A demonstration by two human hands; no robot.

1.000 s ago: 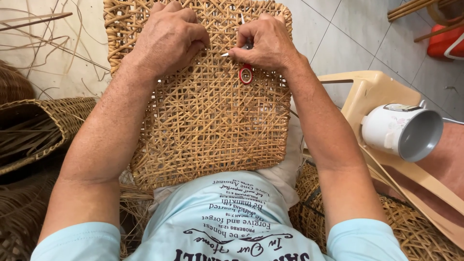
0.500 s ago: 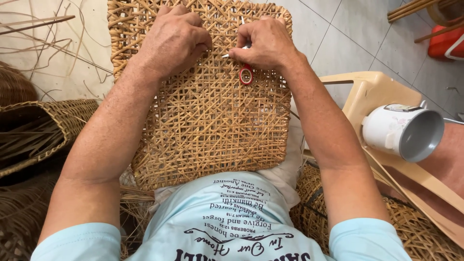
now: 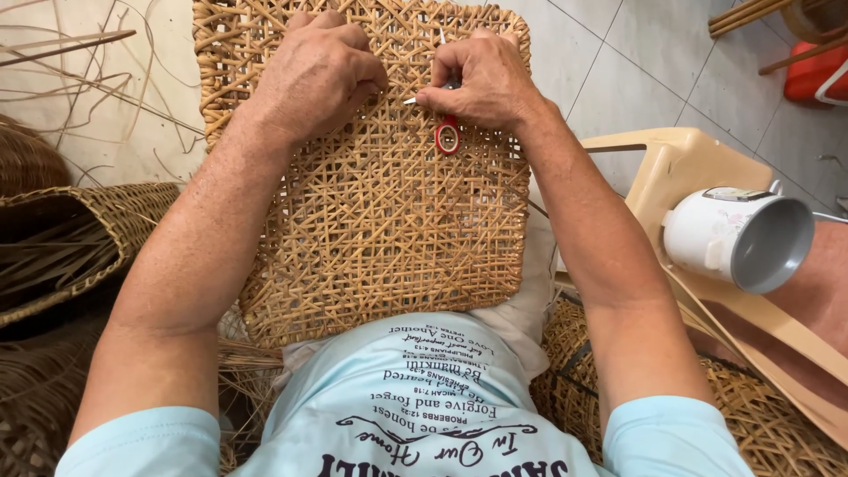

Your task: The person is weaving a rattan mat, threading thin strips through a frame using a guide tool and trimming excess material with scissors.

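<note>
Hands pressed on a woven cane panel [image 3: 371,212] propped against the person's lap. Left hand [image 3: 314,75] lay curled, knuckles up, gripping the weave. Right hand [image 3: 481,79] pinched small red-handled scissors [image 3: 448,132], their loop hanging just below its fingers. White mug [image 3: 738,238] lay well right of it.

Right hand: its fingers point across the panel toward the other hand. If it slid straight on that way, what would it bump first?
Probably the left hand. The right hand pinches a small red-handled tool whose tip aims left over the woven cane panel; the left fingertips lie just beyond it.
</note>
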